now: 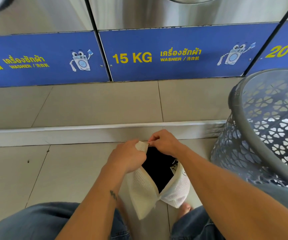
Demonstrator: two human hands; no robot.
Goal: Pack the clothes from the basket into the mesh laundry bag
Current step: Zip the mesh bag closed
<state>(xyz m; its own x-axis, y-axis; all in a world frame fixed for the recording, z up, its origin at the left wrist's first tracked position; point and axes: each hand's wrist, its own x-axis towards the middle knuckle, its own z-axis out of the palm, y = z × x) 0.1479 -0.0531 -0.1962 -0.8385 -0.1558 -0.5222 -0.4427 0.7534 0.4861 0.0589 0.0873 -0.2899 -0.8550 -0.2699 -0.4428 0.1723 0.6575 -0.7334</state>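
A white mesh laundry bag [143, 187] hangs in front of me over the floor, its zipper slit gaping. Black clothing [158, 168] fills the opening. My left hand [127, 156] grips the bag's top corner. My right hand [164, 141] pinches the zipper pull at that same top end, fingertips touching the left hand. The grey perforated plastic basket [261, 135] stands at the right, tilted toward me; its inside looks bare as far as I can see.
Steel washers with blue panels [174, 54] marked 15 KG and 20 KG line the far side on a raised tiled step [105, 129]. Beige floor tiles [18, 170] lie to the left. My jeans-clad knees [36, 220] and bare toes [185, 207] are below the bag.
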